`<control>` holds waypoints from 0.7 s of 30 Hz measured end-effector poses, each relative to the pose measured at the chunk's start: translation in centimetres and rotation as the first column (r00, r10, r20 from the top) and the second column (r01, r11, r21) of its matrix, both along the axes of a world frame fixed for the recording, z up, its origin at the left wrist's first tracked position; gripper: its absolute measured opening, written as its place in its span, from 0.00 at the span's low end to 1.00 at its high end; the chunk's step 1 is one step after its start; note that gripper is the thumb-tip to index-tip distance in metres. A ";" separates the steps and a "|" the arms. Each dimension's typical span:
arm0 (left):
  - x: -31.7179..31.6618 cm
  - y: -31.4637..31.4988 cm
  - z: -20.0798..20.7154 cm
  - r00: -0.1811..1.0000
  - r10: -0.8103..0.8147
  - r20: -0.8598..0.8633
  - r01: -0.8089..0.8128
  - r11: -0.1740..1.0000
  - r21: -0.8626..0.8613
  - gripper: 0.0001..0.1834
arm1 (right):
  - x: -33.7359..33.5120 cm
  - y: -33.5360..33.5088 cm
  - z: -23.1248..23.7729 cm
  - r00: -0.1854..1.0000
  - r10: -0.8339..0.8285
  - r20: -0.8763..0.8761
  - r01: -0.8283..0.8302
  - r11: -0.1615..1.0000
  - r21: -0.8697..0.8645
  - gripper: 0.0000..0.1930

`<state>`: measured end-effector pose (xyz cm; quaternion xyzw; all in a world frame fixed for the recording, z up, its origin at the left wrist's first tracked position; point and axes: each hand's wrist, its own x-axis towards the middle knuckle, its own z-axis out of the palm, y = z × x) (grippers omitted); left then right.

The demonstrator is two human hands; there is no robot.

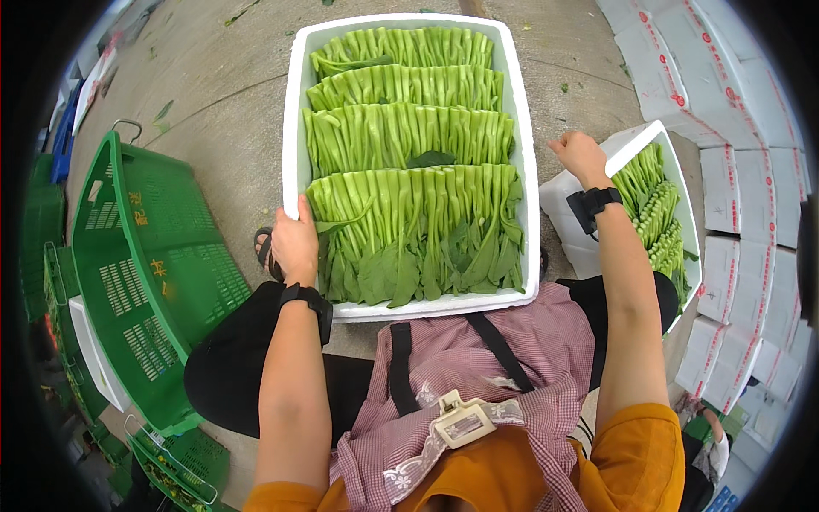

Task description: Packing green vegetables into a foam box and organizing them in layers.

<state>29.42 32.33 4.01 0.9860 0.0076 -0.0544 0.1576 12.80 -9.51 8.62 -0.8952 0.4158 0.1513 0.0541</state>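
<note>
Head view, and the big white foam box point(294, 119) sits front and centre, straight ahead of the person's lap! Four rows of green vegetables point(409, 192) fill it, pale stalks packed side by side, broad leaves spreading at the near end, one dark loose leaf point(431, 159) lying between rows. Left hand point(296, 243) is grasping the box's left rim, thumb on top. Across to the right hand point(580, 158): it's off that box, fingers curled in the air beside the right rim; whether anything is pinched there, I cannot tell. Just beside that wrist, a smaller foam box point(565, 218) tilts, loaded with more greens point(653, 205). Out left, a green crate point(175, 256) leans; far right, white cartons point(725, 102) stand stacked.
</note>
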 end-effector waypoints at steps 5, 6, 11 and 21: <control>0.2 -0.4 -0.2 0.996 0.015 -0.089 -0.018 0.999 -0.034 0.33 | -0.8 1.5 -1.0 0.954 0.268 0.132 -0.238 0.949 -0.207 0.11; 0.1 -0.3 0.0 0.995 0.030 -0.098 -0.033 0.999 -0.024 0.33 | -0.4 3.2 -0.8 0.866 0.385 0.319 -0.317 0.916 -0.246 0.09; 0.3 0.3 -0.4 0.997 0.038 -0.071 -0.039 0.999 -0.023 0.31 | -0.9 11.1 -0.1 0.739 0.541 0.402 -0.631 0.764 0.132 0.09; 0.5 0.7 -1.2 0.997 0.019 -0.069 -0.026 0.994 -0.108 0.32 | -2.3 14.7 -3.0 0.727 0.600 0.332 -0.659 0.747 0.093 0.08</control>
